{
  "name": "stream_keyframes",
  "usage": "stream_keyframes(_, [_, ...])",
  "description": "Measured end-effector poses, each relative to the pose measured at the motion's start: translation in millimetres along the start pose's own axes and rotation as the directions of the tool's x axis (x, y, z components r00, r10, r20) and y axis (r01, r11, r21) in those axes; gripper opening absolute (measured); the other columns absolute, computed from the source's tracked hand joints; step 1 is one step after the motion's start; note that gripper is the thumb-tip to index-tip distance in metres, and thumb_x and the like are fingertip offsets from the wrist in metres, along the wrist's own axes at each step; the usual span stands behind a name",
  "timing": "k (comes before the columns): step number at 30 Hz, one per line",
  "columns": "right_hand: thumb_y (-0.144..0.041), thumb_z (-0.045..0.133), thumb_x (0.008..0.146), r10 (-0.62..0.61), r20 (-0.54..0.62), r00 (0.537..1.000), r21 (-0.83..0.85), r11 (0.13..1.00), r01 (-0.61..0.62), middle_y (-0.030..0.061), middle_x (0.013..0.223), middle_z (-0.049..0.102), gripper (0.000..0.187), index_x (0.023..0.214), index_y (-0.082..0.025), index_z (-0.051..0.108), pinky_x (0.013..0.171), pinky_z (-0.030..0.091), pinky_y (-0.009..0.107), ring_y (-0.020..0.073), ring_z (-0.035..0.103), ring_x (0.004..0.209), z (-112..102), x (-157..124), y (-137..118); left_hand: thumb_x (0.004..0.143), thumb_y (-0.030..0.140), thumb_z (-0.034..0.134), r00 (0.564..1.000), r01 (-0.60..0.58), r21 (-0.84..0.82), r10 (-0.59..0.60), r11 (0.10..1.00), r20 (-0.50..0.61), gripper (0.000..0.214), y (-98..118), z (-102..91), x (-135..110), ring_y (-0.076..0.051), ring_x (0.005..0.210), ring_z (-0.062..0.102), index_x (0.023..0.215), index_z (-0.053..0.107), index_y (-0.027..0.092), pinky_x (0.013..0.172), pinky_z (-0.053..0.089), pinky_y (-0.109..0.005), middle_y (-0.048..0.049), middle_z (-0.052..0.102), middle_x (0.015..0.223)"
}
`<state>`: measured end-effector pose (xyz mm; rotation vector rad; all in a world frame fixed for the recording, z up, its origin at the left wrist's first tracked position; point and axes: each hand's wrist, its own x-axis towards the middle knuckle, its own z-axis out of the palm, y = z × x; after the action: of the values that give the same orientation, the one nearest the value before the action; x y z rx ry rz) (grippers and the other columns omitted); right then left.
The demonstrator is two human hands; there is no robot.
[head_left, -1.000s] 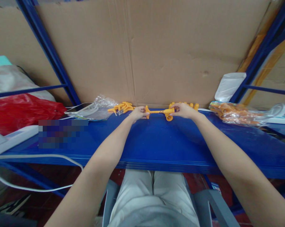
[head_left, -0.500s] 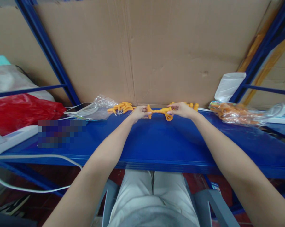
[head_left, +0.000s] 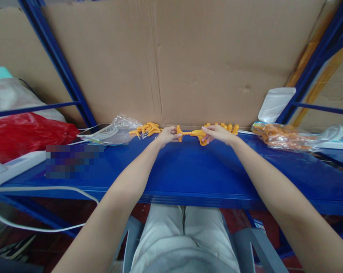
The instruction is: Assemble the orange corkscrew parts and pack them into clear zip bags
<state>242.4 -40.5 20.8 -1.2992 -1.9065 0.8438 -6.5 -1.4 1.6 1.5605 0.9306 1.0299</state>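
My left hand (head_left: 169, 136) pinches an orange plastic T-shaped handle (head_left: 179, 133) at its left end. From this handle a threaded orange screw (head_left: 186, 133) runs rightward into an orange plastic tube (head_left: 197, 133) with a small cup-like spout at its lower side. My right hand (head_left: 215, 134) is closed round the right end of the tube, its fingers partly covering the spout. Left of my left hand lies a pile of orange handles (head_left: 148, 128) with small metal chains. Several orange tube pieces (head_left: 230, 127) stand in a row behind my right hand.
Clear plastic packaging (head_left: 121, 131) and a white cable lie left on the blue shelf (head_left: 188, 170). A bag of orange parts (head_left: 276, 134) is at right. A red plastic bag (head_left: 32, 131) sits far left. Behind rises a cardboard wall (head_left: 202, 57), between blue posts.
My right hand's fingers have shifted on the tube, and its round spout has turned and is now more covered. My left hand has stayed nearly still on the handle.
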Motion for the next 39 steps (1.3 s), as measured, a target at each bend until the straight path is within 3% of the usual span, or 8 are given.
stream_keyframes(5, [-0.054, 0.07, 0.074, 0.02, 0.066, 0.998, 0.038, 0.999, -0.023, 0.01, 0.089, 0.074, 0.046, 0.101, -0.019, 0.056, 0.06, 0.052, 0.03, 0.0185, 0.068, 0.067, -5.0, -4.8, -0.1, 0.071, 0.003, 0.075, 1.0, 0.009, 0.003, -0.009, 1.0, -0.006, 0.022, -0.2, -0.5, 0.7, -0.01, 0.065, 0.066, 0.086, 0.061, 0.011, 0.078, 0.058, -0.034, -0.0001, 0.067, 0.071])
stream_keyframes(12, [-0.06, 0.062, 0.079, 0.017, 0.082, 0.997, -0.01, 1.0, -0.016, 0.0121, 0.087, 0.074, 0.043, 0.088, -0.018, 0.057, 0.056, 0.049, 0.027, 0.0184, 0.068, 0.065, -2.4, -4.7, -0.1, 0.071, 0.005, 0.075, 1.0, 0.017, 0.033, -0.017, 0.999, -0.012, 0.023, 0.9, -0.3, -0.8, -0.011, 0.066, 0.067, 0.087, 0.061, 0.011, 0.078, 0.058, -0.035, -0.0004, 0.068, 0.073])
stream_keyframes(22, [-0.082, 0.042, 0.075, -0.007, 0.105, 0.994, -0.087, 0.996, 0.016, 0.0143, 0.078, 0.073, 0.068, 0.066, -0.017, 0.062, 0.053, 0.047, 0.029, 0.0191, 0.065, 0.061, 0.8, -5.0, -0.4, 0.07, 0.0, 0.074, 0.999, 0.024, 0.012, -0.023, 1.0, -0.032, 0.022, 2.5, 0.4, -1.8, -0.011, 0.063, 0.066, 0.084, 0.062, 0.011, 0.074, 0.058, -0.032, 0.0001, 0.068, 0.07])
stream_keyframes(28, [-0.085, 0.038, 0.073, 0.005, 0.085, 0.996, -0.092, 0.996, 0.003, 0.0143, 0.074, 0.071, 0.072, 0.065, -0.018, 0.062, 0.049, 0.045, 0.027, 0.0185, 0.064, 0.059, 3.7, -1.6, 4.0, 0.069, 0.0, 0.075, 0.999, 0.021, 0.013, -0.02, 1.0, -0.044, 0.023, 2.7, 0.1, -2.5, -0.011, 0.062, 0.066, 0.085, 0.062, 0.011, 0.075, 0.058, -0.032, 0.0007, 0.067, 0.068])
stream_keyframes(31, [-0.083, 0.042, 0.073, 0.004, 0.052, 0.999, -0.064, 0.998, -0.001, 0.0128, 0.076, 0.072, 0.067, 0.07, -0.019, 0.061, 0.048, 0.044, 0.026, 0.0178, 0.064, 0.059, 3.4, -1.6, 3.5, 0.07, -0.001, 0.073, 0.998, 0.031, 0.031, -0.029, 0.999, -0.05, 0.022, 3.9, 1.0, -3.2, -0.011, 0.062, 0.066, 0.085, 0.062, 0.011, 0.074, 0.058, -0.032, 0.0005, 0.067, 0.068])
stream_keyframes(36, [-0.073, 0.063, 0.068, -0.002, 0.056, 0.998, -0.037, 0.999, 0.004, 0.0105, 0.085, 0.073, 0.056, 0.086, -0.021, 0.06, 0.049, 0.045, 0.026, 0.018, 0.064, 0.063, 3.4, -4.4, -0.5, 0.07, 0.0, 0.073, 0.999, 0.027, 0.035, -0.026, 0.999, -0.044, 0.022, 2.9, 0.8, -2.2, -0.009, 0.061, 0.065, 0.084, 0.061, 0.012, 0.072, 0.058, -0.028, 0.001, 0.067, 0.068])
stream_keyframes(39, [-0.07, 0.064, 0.069, -0.014, 0.063, 0.998, -0.077, 0.997, 0.018, 0.0103, 0.084, 0.072, 0.053, 0.085, -0.02, 0.06, 0.052, 0.047, 0.027, 0.0184, 0.064, 0.064, 3.3, -5.3, -1.3, 0.069, 0.002, 0.075, 0.999, 0.022, 0.046, -0.02, 0.999, -0.045, 0.022, 1.2, -0.2, -0.8, -0.01, 0.062, 0.065, 0.085, 0.061, 0.011, 0.074, 0.058, -0.031, 0.0006, 0.067, 0.069])
